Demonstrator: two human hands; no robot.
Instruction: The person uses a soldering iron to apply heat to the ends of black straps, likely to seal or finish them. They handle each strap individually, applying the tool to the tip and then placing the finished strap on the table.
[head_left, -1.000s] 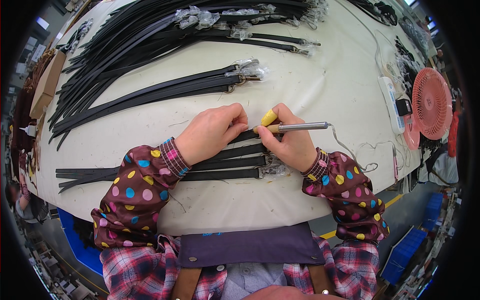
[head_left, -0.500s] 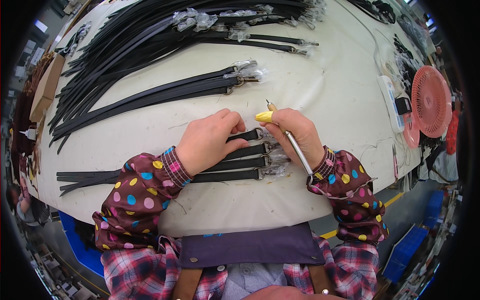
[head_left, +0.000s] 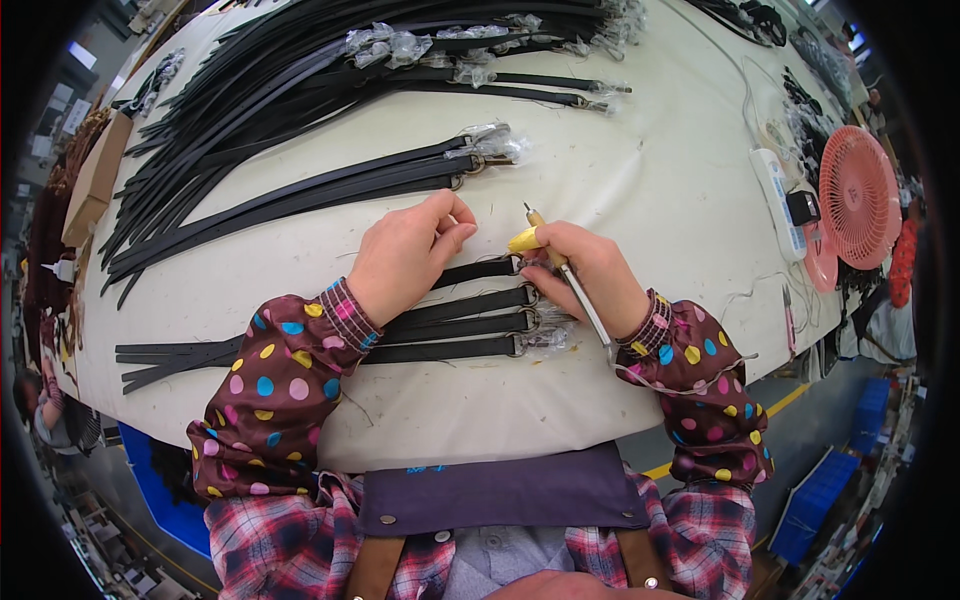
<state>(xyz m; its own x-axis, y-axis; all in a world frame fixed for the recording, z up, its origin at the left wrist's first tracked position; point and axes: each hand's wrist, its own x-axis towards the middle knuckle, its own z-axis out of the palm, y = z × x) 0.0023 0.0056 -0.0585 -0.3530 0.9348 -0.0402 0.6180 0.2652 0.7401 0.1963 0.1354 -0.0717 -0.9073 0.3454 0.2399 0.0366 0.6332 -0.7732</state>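
My right hand (head_left: 595,270) grips a pen-shaped tool with a cord, like a soldering iron (head_left: 583,292). Its thin tip points up and away from me, and a yellow cover sits on one of my fingers. That hand rests at the plastic-wrapped metal end of the farthest black strap (head_left: 478,271) in a row of several. My left hand (head_left: 405,255) hovers over these straps, left of the tool tip. Its thumb and forefinger are pinched together; whatever may be between them is too small to make out. Crinkled clear plastic (head_left: 548,338) covers the nearer straps' buckle ends.
Beyond my hands lies a small bundle of black straps (head_left: 300,198), with a large heap (head_left: 290,75) behind it. At the right stand a white power strip (head_left: 779,205) and a pink fan (head_left: 858,197). A cardboard box (head_left: 98,180) is at the left edge.
My left hand has lifted off the straps and moved slightly away from me, its fingertips now pinched. The right hand with the tool has shifted only a little.
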